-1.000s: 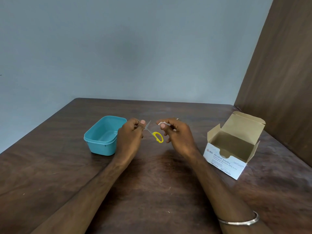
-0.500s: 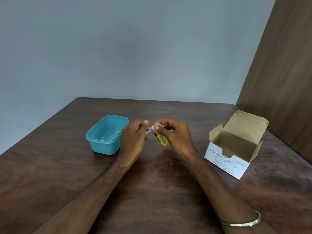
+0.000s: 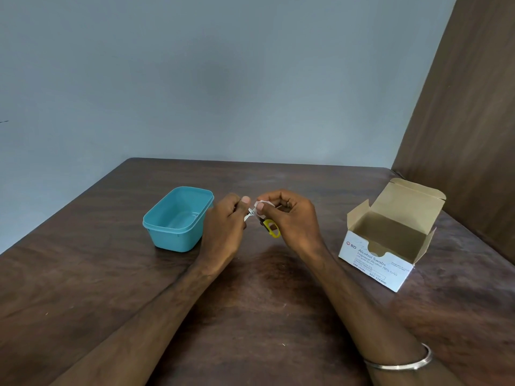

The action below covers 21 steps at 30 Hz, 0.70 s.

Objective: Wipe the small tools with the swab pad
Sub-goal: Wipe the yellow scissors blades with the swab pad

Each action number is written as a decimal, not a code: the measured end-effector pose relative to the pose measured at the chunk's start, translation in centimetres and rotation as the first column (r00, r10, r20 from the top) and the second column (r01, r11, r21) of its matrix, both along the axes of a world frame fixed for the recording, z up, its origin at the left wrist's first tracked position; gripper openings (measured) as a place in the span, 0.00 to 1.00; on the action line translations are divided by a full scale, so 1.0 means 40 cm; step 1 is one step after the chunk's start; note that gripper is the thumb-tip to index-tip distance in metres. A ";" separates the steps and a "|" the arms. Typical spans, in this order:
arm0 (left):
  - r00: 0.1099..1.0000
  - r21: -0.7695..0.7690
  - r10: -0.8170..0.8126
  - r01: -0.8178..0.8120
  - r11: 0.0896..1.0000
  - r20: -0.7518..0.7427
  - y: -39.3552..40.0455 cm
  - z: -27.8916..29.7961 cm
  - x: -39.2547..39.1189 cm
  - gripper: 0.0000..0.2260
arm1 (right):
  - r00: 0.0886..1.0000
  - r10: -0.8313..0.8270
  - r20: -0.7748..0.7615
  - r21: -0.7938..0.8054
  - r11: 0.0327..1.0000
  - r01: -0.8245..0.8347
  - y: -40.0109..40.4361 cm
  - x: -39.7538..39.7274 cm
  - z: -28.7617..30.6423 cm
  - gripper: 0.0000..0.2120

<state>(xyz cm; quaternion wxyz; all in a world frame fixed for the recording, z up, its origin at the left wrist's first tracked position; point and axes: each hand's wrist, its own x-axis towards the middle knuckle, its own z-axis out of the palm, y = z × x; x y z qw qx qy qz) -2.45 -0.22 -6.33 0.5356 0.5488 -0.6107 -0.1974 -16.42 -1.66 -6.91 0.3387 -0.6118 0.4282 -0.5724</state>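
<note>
Scissors (image 3: pixel 269 225) are pinched at the blade by my left hand (image 3: pixel 225 227) above mid-tabletop (image 3: pixel 250 316) so my right hand (image 3: pixel 289 218) fingers (image 3: pixel 260 206), pinching the swab pad (image 3: pixel 260 203), can wipe the metal.

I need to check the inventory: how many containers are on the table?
2: a teal tub left of the hands, and an open swab box to the right. Their contents are not visible.

A dark brown wood-grain surface (image 3: pixel 250 316) with a rounded far edge fills the lower half of the view, its sheen catching soft, even light. Behind it, from 9 o'clock to 1 o'clock, rises a plain pale blue-grey painted wall (image 3: pixel 209 79). At 2 to 3 o'clock a dark brown wooden panel (image 3: pixel 473 121) stands beside the surface's edge.
</note>
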 end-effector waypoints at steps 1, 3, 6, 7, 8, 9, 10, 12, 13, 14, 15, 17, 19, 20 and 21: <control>1.000 0.001 0.001 -0.001 1.000 -0.003 0.000 0.000 0.000 0.16 | 1.000 0.003 0.006 0.006 1.000 -0.003 0.001 -0.001 0.002 0.04; 1.000 0.002 0.002 -0.002 1.000 -0.012 0.000 -0.001 0.000 0.16 | 1.000 0.030 -0.006 0.018 0.999 -0.030 0.004 0.001 0.004 0.04; 1.000 0.006 0.005 -0.005 1.000 -0.014 0.003 0.001 0.001 0.16 | 1.000 0.023 -0.021 0.015 1.000 -0.023 0.006 0.005 0.005 0.03; 1.000 0.005 0.005 -0.005 1.000 -0.014 0.003 0.002 0.001 0.16 | 1.000 0.004 -0.005 0.016 1.000 -0.004 0.006 0.005 0.005 0.03; 1.000 0.006 0.004 -0.004 1.000 -0.015 0.003 0.001 0.001 0.16 | 1.000 -0.012 0.016 0.019 1.000 0.012 0.007 0.003 0.006 0.02; 1.000 0.003 0.002 -0.002 1.000 -0.017 0.003 0.001 0.000 0.16 | 0.999 -0.021 0.030 0.024 1.000 0.020 0.008 0.001 0.007 0.02; 1.000 0.000 0.000 0.000 1.000 -0.017 0.003 0.001 0.000 0.16 | 0.999 -0.018 0.031 0.028 0.999 0.017 0.008 0.000 0.008 0.02; 1.000 -0.008 0.000 0.000 1.000 -0.010 0.004 0.000 0.001 0.16 | 1.000 0.009 0.012 0.037 0.999 -0.009 0.009 0.000 0.009 0.04; 1.000 -0.007 0.001 -0.001 1.000 -0.004 0.004 0.000 0.001 0.17 | 1.000 0.017 0.010 0.038 0.999 -0.017 0.009 0.001 0.009 0.05; 1.000 -0.005 0.002 -0.002 1.000 -0.003 0.004 0.000 0.002 0.17 | 1.000 0.013 0.011 0.037 0.999 -0.013 0.007 0.001 0.008 0.06; 1.000 -0.003 0.003 -0.003 1.000 -0.004 0.003 0.000 0.002 0.17 | 1.000 -0.002 0.013 0.033 0.999 0.002 0.005 0.001 0.007 0.06; 1.000 -0.004 0.000 0.000 1.000 -0.002 0.003 0.001 0.001 0.17 | 0.999 -0.040 0.031 0.021 0.999 0.040 0.001 -0.003 0.005 0.03; 1.000 -0.008 -0.003 0.003 1.000 0.006 0.003 0.000 0.001 0.17 | 0.998 -0.043 0.048 0.020 0.999 0.042 0.000 -0.005 0.003 0.02; 1.000 -0.008 -0.005 0.005 1.000 0.004 0.003 0.000 0.002 0.17 | 0.999 -0.031 0.042 0.020 0.999 0.030 -0.001 -0.005 0.002 0.02; 1.000 -0.008 -0.006 0.006 1.000 0.000 0.004 -0.001 0.003 0.17 | 0.999 -0.019 0.030 0.019 1.000 0.019 -0.002 -0.004 0.002 0.03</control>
